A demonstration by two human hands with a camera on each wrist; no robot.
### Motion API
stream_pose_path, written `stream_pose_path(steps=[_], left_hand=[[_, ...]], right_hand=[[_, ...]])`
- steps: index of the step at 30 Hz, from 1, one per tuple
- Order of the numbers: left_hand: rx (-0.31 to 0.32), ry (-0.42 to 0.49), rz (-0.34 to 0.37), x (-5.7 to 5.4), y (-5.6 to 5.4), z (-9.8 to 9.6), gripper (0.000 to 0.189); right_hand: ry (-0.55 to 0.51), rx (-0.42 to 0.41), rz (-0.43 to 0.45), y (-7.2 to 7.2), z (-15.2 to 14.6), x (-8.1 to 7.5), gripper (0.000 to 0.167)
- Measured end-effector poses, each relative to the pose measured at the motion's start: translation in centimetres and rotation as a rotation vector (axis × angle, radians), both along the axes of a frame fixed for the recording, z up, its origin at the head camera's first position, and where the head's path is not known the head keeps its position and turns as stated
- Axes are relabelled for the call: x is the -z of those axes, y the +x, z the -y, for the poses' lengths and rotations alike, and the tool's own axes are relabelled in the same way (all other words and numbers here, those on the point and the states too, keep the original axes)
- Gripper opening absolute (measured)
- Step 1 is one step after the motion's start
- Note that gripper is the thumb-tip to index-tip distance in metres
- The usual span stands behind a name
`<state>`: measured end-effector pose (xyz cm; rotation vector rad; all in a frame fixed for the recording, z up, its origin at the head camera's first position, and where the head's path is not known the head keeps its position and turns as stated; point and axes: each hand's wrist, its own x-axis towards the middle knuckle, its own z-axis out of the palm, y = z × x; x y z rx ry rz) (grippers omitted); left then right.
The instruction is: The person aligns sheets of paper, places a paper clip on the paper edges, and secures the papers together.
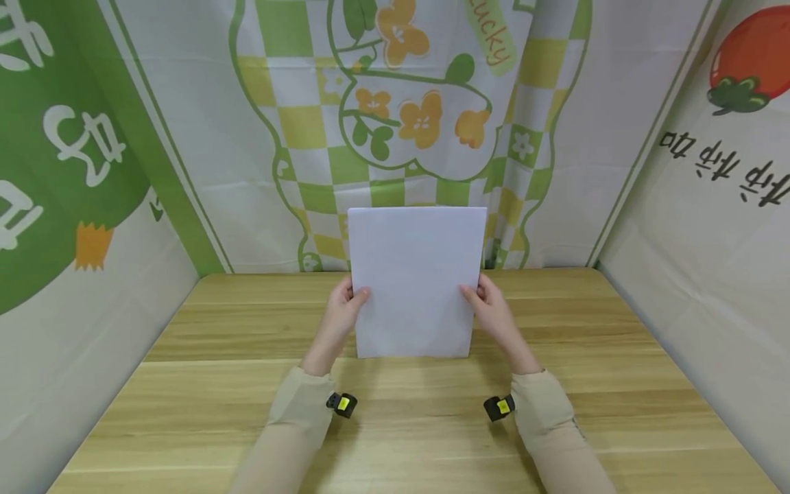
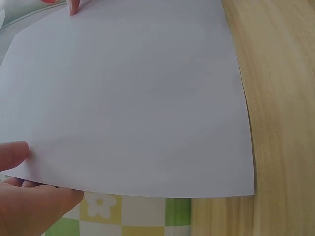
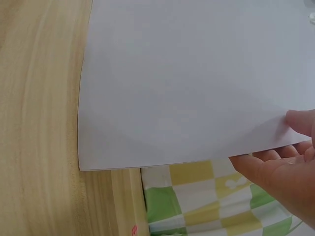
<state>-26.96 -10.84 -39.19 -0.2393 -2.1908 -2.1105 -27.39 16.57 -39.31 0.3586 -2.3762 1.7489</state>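
Note:
White paper (image 1: 416,281), blank on the side facing me, stands upright over the wooden table; whether it is one sheet or a stack I cannot tell. My left hand (image 1: 343,307) pinches its left edge, thumb on the front and fingers behind. At the right edge my right hand (image 1: 492,310) holds it the same way. The left wrist view shows the left thumb (image 2: 14,155) pressed on the paper (image 2: 138,103). In the right wrist view the fingers (image 3: 266,164) pass behind the paper (image 3: 182,83). Its lower edge is at or close to the tabletop; contact is unclear.
The wooden table (image 1: 407,418) spreads beneath both forearms. A checkered, flowered curtain (image 1: 308,123) hangs behind its far edge. Printed cloth walls stand at the left (image 1: 80,206) and right (image 1: 697,226). Each sleeve cuff carries a small black camera (image 1: 342,405).

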Motion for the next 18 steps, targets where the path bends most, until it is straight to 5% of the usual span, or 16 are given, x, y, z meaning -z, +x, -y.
stream_pose_path(steps=[12,18], left_hand=[[-0.055,0.02,0.001,-0.31,0.24,-0.82,0.035],[-0.034,0.013,-0.012,-0.19,0.14,-0.79,0.035]], right_hand=[[0.006,0.013,-0.031,0.07,0.13,-0.38,0.038],[-0.029,0.019,-0.046,0.13,0.0,-0.26,0.037]])
